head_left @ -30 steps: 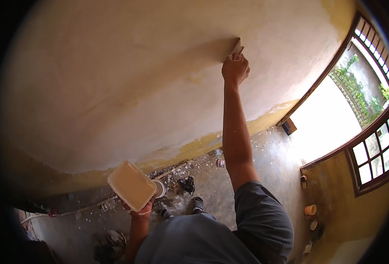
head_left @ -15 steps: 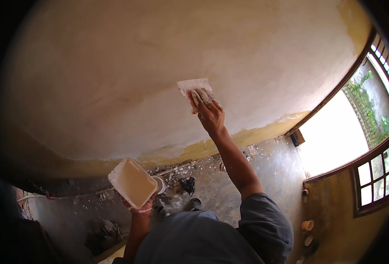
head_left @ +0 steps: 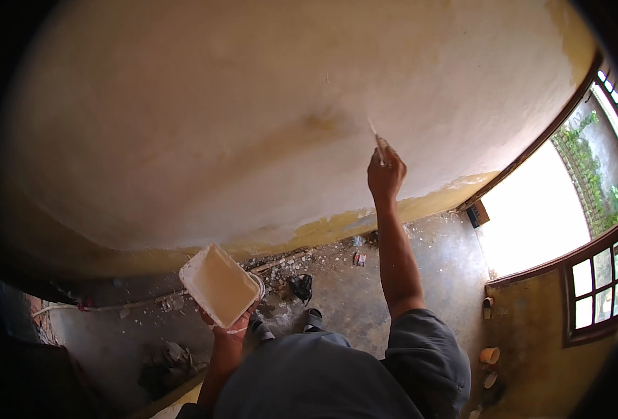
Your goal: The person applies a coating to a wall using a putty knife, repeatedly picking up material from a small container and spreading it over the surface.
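Note:
My left hand (head_left: 236, 325) supports a rectangular tub (head_left: 199, 260) from below, its fingers mostly hidden under it. Smooth cream-coloured putty (head_left: 222, 288) fills the tub, and white smears mark the hand. Raised toward the wall (head_left: 183, 133), my right hand (head_left: 386, 174) is closed on a thin flat putty scraper (head_left: 377, 136), seen nearly edge-on. Whether its blade touches the wall cannot be made out. Pale filler coats most of the wall, with a darker yellowish-brown patch (head_left: 316, 126) left of the scraper.
Rubble and white flecks litter the floor (head_left: 351, 307) along the wall's base. A black plastic bag (head_left: 300, 287) lies near my feet, and a white bucket (head_left: 259, 285) shows behind the tub. Rightward are a bright doorway (head_left: 532, 209), a cardboard box (head_left: 477, 214), a window (head_left: 601, 285) and small pots (head_left: 489, 355).
My right hand has moved to the right and turned the scraper from face-on to nearly edge-on. The darker patch is now plainer. The tub has shifted slightly right.

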Available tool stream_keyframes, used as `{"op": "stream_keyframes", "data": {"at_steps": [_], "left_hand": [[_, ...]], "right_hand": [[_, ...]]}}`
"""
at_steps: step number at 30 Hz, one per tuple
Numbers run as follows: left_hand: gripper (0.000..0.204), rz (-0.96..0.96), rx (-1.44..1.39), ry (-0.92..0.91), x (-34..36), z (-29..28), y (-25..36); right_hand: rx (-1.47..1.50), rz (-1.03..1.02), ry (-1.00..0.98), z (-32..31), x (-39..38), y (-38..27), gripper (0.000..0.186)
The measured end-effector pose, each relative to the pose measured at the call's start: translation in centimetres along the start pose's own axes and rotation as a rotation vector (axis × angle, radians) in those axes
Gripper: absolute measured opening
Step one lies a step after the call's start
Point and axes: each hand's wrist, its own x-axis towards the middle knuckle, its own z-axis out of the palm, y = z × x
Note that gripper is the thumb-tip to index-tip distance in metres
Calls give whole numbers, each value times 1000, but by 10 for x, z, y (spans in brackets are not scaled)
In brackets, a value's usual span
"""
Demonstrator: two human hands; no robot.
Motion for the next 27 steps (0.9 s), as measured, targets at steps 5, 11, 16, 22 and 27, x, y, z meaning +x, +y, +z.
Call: {"op": "stream_keyframes", "data": {"at_steps": [5, 11, 16, 22, 27], "left_hand": [[86, -36, 3, 90, 4, 9, -6], [81, -35, 27, 115, 8, 11, -7], [81, 3, -21, -124, 13, -8, -2], [78, 3, -58, -23, 12, -14, 1], [75, 7, -78, -8, 16, -2, 4]], "right_hand": [[94, 357, 335, -19, 73, -13, 36], [23, 197, 309, 25, 71, -77, 36], [-130, -363, 124, 62, 4, -120, 23], [950, 150, -694, 16, -97, -195, 49], [529, 39, -1135, 14, -165, -213, 58]]}}
